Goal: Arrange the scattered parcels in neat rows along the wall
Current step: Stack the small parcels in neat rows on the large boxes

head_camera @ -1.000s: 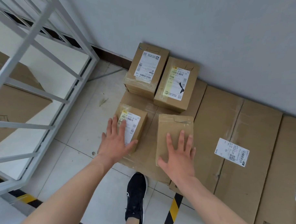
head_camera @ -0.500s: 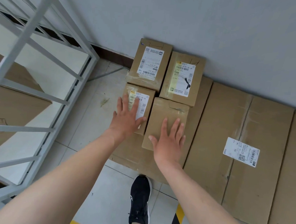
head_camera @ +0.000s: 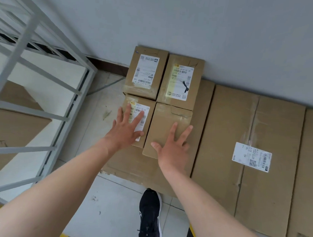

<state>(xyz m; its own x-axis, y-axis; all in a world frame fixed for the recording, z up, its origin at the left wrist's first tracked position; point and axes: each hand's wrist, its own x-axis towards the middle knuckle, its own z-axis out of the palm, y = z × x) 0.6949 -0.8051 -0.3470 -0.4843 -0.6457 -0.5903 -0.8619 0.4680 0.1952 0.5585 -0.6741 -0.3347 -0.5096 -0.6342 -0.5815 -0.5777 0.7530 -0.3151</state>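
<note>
Two brown parcels stand against the grey wall: a left one with a white label point(head_camera: 145, 72) and a right one with a yellow-white label point(head_camera: 181, 82). Directly in front of them sit a small labelled parcel point(head_camera: 148, 118) and a plain brown parcel point(head_camera: 168, 124), each touching the parcel behind it. My left hand point(head_camera: 124, 129) lies flat, fingers spread, on the small labelled parcel. My right hand point(head_camera: 174, 149) lies flat on the near end of the plain parcel. Neither hand grips anything.
All the parcels rest on flattened cardboard sheets point(head_camera: 240, 139) spread along the wall to the right. A white metal rack point(head_camera: 52, 79) holding a large box point(head_camera: 13, 131) stands at the left. My black shoe point(head_camera: 149, 215) is on the tiled floor near the cardboard edge.
Both hands have pushed the two front parcels away from me toward the wall, until they meet the back pair. The plain parcel has straightened alongside the labelled one.
</note>
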